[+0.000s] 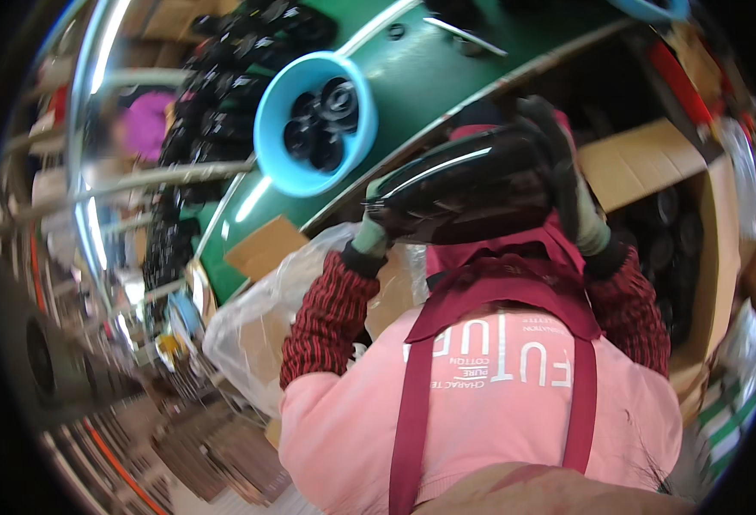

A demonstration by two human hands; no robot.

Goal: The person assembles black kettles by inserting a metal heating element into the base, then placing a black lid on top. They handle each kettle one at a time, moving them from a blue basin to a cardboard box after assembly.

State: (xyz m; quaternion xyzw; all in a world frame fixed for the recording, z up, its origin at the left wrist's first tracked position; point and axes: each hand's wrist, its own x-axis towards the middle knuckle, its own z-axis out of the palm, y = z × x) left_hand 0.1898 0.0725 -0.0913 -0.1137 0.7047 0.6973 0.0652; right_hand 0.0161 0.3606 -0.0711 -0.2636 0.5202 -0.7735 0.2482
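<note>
A large, glossy black rounded shell [472,184], tapered toward its left end, is held up in front of my chest. My left hand [373,227], in a pale green glove, grips the narrow left end; its fingers are partly hidden behind the shell. At the wide right end, my right hand [574,184] presses its dark-coated glove around the side. The shell lies nearly level between both hands, tilted up slightly to the right. Its exact kind cannot be made out.
A light blue tub [268,142] of round black parts stands on the green worktable [404,81]. Shiny black pieces [223,112] are stacked beyond it. To my right is an open cardboard box [717,257] with dark round items; to my left, a box lined with clear plastic [254,330].
</note>
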